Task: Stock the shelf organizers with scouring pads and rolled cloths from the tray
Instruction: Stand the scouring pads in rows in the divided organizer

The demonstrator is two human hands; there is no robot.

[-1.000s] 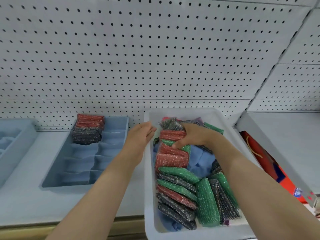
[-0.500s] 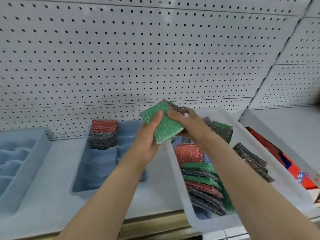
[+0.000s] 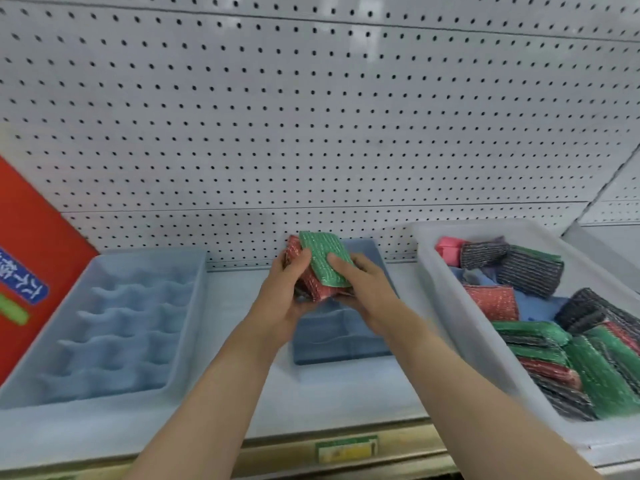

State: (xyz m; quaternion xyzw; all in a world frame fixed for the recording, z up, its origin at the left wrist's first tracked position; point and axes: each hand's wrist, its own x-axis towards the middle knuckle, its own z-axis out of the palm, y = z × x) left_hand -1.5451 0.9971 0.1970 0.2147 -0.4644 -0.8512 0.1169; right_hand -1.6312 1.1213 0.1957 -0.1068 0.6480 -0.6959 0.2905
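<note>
Gripping a bunch of scouring pads (image 3: 323, 268) together, both hands, left (image 3: 285, 303) and right (image 3: 363, 289), hover above the organizer (image 3: 346, 344).

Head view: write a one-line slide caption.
Both hands, left and right, hold a bundle of scouring pads above the blue organizer, beside the stocked tray.

I note the green scouring pad (image 3: 325, 261) and red scouring pad (image 3: 311, 285) show coarse, glittering woven mesh. The blue organizer (image 3: 114, 327) and white tray (image 3: 460, 306) look like smooth, matt plastic. The pegboard (image 3: 311, 116) appears painted, perforated metal.
</note>
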